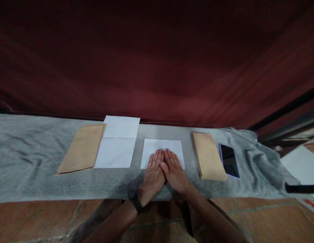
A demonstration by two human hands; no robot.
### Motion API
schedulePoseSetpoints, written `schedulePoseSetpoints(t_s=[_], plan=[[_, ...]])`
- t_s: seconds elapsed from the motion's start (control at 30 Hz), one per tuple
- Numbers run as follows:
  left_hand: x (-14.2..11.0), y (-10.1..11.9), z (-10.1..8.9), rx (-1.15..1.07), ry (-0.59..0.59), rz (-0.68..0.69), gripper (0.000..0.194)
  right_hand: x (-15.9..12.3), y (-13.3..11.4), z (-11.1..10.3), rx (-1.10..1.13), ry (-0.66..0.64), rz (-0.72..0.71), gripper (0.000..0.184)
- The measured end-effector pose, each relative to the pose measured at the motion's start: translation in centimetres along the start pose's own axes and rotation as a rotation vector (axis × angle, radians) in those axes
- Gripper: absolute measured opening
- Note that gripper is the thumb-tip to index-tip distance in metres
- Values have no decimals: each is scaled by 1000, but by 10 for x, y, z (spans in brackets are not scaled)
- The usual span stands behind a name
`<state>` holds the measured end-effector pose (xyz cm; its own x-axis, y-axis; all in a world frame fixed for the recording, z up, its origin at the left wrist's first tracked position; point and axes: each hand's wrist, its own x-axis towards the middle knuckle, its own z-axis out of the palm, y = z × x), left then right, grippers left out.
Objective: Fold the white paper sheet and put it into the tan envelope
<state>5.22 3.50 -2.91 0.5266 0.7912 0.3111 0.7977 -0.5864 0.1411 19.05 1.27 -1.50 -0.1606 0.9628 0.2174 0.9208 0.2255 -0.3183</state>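
A folded sheet of white paper (162,144) lies on the grey cloth in front of me. Both hands press flat on its lower half, side by side and touching. My left hand (154,170) has its fingers stretched out, pointing away from me, with a dark watch on the wrist. My right hand (175,172) also lies flat, its thumb against the left hand. Left of them, an unfolded white sheet (118,145) with a crease across it rests partly beside a stack of brown envelopes (82,146). Another stack of brown envelopes (209,157) lies to the right.
A phone (229,161) with a dark screen lies just right of the right-hand envelopes. The grey cloth (27,158) covers a long narrow surface and is wrinkled at both ends. A dark red curtain-like sheet (157,67) rises behind it. Tiled floor (32,219) shows below.
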Motion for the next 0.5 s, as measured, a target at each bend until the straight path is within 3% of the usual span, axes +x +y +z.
schedulePoseSetpoints(t_s=[0.5], plan=[[3,-21,-16,34,3,-158,61,-10,21,-2,-194,118,52,61]])
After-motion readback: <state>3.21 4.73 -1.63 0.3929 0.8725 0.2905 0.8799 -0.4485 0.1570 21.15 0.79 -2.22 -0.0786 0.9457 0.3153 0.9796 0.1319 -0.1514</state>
